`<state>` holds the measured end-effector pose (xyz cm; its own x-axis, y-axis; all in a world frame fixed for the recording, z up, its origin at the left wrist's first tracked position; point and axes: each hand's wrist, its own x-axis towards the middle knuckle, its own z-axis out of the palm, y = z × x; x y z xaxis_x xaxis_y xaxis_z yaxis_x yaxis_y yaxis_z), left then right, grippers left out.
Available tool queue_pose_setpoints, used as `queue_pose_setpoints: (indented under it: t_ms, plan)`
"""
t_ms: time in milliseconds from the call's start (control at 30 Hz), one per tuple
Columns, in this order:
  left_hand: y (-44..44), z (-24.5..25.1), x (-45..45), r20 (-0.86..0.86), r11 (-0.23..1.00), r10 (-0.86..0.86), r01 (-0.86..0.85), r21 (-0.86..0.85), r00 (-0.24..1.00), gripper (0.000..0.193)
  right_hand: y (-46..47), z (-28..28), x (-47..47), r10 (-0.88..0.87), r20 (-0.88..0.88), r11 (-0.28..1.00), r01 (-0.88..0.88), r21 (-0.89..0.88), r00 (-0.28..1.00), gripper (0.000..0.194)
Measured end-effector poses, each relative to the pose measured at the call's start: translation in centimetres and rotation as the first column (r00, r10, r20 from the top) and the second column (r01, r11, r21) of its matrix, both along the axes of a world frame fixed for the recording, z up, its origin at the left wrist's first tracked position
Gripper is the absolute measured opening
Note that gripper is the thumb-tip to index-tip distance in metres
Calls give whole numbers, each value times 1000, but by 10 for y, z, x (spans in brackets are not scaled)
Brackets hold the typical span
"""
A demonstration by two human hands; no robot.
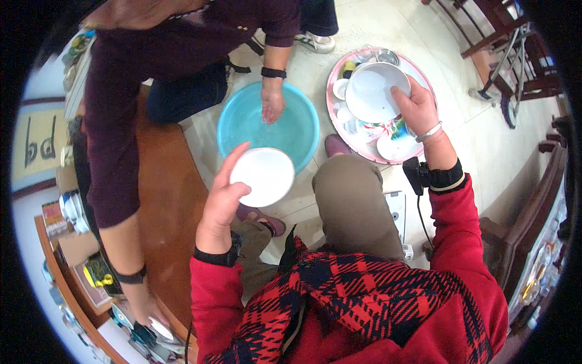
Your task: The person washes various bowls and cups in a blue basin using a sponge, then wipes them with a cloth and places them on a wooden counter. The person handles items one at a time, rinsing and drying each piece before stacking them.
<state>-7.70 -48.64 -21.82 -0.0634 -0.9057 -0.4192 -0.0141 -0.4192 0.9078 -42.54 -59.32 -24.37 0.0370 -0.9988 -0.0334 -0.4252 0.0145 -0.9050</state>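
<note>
My left hand [224, 195] grips a white dish [266, 177] by its rim, near the front edge of a turquoise plastic basin [225, 123]. My right hand [417, 105] holds a larger white bowl [375, 93], thumb inside and fingers hidden beneath. That bowl is above a round pink-rimmed enamel tray [333, 111] with a floral pattern. On the tray lie a small white cup or dish [340, 89], another white dish [392, 148], a metal container [387, 57] and a yellow-and-black item [348, 69]. The basin appears to hold water.
A co-worker's hand [273, 103] hangs over the basin; their other hand [146, 309] touches a white item [161, 328] at lower left. A brown wooden surface [161, 182] lies to my left. A power strip [396, 211] is beside my knee, and wooden furniture [518, 236] stands at right.
</note>
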Motion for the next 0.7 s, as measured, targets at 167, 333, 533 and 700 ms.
queue_pose_setpoints:
  t_ms: [167, 333, 533, 700]
  plan:
    - [18, 42, -28, -164, 926, -377, 369, -78, 912, 93, 5, 42, 50, 169, -87, 955, -185, -232, 982, 36]
    - [29, 55, -54, -116, 885, -456, 435, -169, 882, 92, 21, 69, 99, 352, -195, 822, -403, -402, 915, 38]
    - [35, 52, -47, 34, 914, -313, 311, -260, 949, 86, 38, 88, 140, 475, -235, 705, -527, -476, 848, 41]
    - [45, 53, -30, 121, 898, -276, 301, -322, 954, 82, 42, 94, 160, 508, -243, 659, -555, -509, 826, 41]
